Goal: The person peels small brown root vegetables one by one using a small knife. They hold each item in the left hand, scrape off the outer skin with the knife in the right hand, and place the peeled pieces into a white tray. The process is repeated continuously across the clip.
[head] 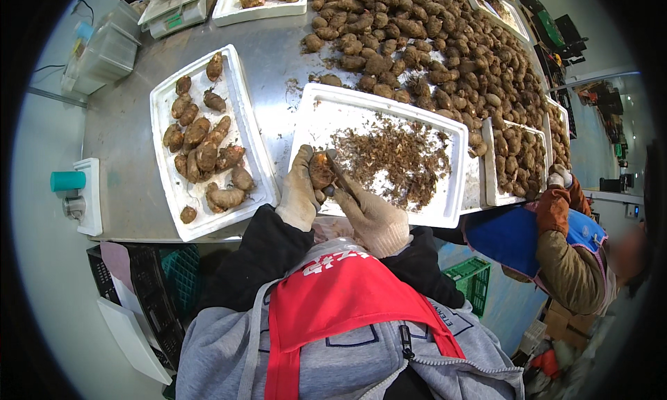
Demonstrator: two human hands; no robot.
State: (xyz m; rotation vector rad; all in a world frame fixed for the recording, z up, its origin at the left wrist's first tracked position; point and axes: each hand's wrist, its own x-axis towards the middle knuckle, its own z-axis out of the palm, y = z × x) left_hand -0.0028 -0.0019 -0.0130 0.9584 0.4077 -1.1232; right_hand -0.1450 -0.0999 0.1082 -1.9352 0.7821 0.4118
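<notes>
My left hand [298, 194], in a pale work glove, grips a brown taro corm [321, 171] whose top shows an orange-pink cut patch. Gloved likewise, my right hand [372, 217] is closed around a knife [344, 178], its dark blade lying against the corm's right side. Both hands are over the near left corner of a white foam tray [383, 104]. Brown peelings and root scraps [401, 160] are spread across that tray. To the left, a second white foam tray [161, 113] holds several corms [197, 134], some with pale or pinkish ends.
A large heap of taro corms [417, 24] covers the table's back right. More fill a foam tray [513, 160] at right, where a co-worker [552, 233] stands. A weighing scale [177, 9] is at back left. A teal cup [68, 181] sits by the metal table's [114, 191] left edge.
</notes>
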